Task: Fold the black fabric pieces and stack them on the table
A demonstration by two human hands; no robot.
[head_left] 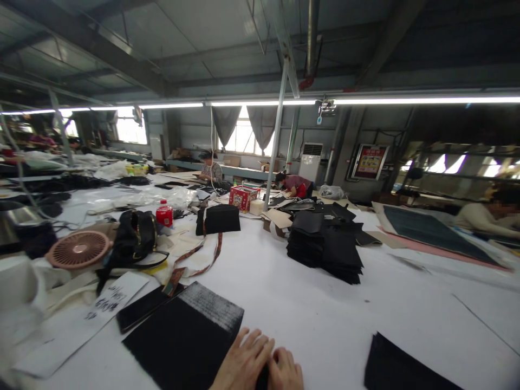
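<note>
A black sheet [179,336] with a whitish band along its far edge lies flat on the white table [325,325]. At the sheet's right edge is my left hand [244,360], its fingers bent, pressing down. Close beside it on the right rests my right hand [284,369], fingers curled together over a dark piece that shows between the two hands. What the fingertips of each hand hold is largely hidden. Another black piece [402,365] lies at the near right, apart from both hands.
Stacked black pieces [325,244] stand ahead on the right. A pink fan [79,249], a black bag [135,238], a red bottle [164,214] and a patterned strap [203,260] lie to the left. Two people [211,169] bend over the far tables; another person's arm [475,216] shows at right.
</note>
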